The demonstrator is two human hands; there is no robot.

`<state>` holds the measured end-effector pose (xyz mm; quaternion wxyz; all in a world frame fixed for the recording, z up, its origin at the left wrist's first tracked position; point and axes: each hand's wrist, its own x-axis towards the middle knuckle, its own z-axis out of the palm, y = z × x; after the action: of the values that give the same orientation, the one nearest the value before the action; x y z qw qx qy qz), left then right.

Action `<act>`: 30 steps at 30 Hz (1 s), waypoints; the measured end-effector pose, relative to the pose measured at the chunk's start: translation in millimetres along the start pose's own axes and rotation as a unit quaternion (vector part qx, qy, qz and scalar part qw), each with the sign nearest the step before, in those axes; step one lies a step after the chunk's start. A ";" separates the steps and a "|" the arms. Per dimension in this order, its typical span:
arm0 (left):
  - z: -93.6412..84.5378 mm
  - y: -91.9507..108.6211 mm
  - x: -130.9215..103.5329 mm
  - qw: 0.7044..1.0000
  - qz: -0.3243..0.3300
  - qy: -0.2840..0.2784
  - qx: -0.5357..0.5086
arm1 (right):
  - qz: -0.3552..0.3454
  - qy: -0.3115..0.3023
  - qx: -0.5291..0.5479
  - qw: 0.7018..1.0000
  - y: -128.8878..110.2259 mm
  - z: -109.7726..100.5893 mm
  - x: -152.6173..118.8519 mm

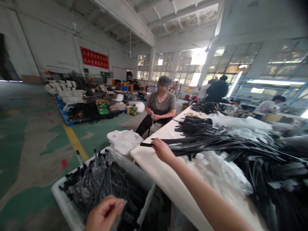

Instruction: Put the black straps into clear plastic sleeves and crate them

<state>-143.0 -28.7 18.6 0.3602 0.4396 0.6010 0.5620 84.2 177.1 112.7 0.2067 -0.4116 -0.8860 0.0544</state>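
Note:
My right hand (163, 150) is closed at the table's near left corner, pinching a black strip (145, 145) whose short end sticks out to the left of my fingers. Beside it, a heap of long black strips (216, 142) stretches to the right across the table. Low in the view, my left hand (104, 214) is closed, thumb against fingers, on a thin clear plastic bag (122, 207), of which only a small part shows. Just beyond that hand stands a white bin (59, 192) full of black strips in clear plastic (96, 179).
The white table (154, 170) also carries crumpled clear plastic (218, 170). A white plastic bag (125, 141) lies by its corner. Across from me a seated person (162, 106) handles something small. Other people work farther right. Stacked goods (64, 89) rest on a blue pallet at left.

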 end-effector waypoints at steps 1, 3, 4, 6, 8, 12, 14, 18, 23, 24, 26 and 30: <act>0.7 2.9 -1.2 0.999 0.025 -0.012 0.025 | -0.031 0.000 0.015 0.999 -10.4 -7.7 -13.4; 2.8 6.5 -4.5 0.997 0.055 -0.016 0.052 | -0.108 -0.014 0.049 0.993 -33.0 -19.0 -43.9; 4.3 7.6 -6.5 0.997 0.064 -0.005 0.053 | -0.154 -0.024 0.065 0.986 -44.2 -22.4 -59.7; 8.0 10.2 -11.3 0.996 0.078 0.008 0.051 | -0.204 -0.034 0.068 0.976 -63.5 -24.5 -87.7; 12.0 14.5 -16.2 0.995 0.087 0.017 0.053 | -0.209 -0.037 0.056 0.976 -76.3 -22.3 -106.6; 16.8 26.0 -23.6 0.994 0.087 0.034 0.064 | -0.200 -0.049 0.050 0.977 -83.8 -15.2 -116.2; 16.6 30.2 -25.5 0.994 0.083 0.034 0.068 | -0.203 -0.056 0.045 0.976 -83.3 -14.0 -114.7; 13.5 31.9 -26.6 0.995 0.064 0.027 0.075 | -0.203 -0.062 0.036 0.977 -82.6 -14.1 -114.2; 10.9 31.1 -27.1 0.996 0.058 0.026 0.066 | -0.210 -0.060 0.019 0.976 -82.0 -10.1 -114.2; 10.6 31.7 -27.5 0.996 0.058 0.026 0.065 | -0.210 -0.062 0.014 0.976 -81.8 -8.6 -113.6; 9.9 33.1 -28.7 0.996 0.059 0.028 0.065 | -0.211 -0.065 0.003 0.975 -81.0 -5.5 -112.3; 7.9 32.1 -29.2 0.995 0.059 0.027 0.072 | -0.223 -0.065 -0.029 0.972 -77.8 -1.7 -110.5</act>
<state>-121.4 -53.7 47.7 0.2767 0.4839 0.6225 0.5493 93.5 42.9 99.5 0.1438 -0.2045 -0.9682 0.0078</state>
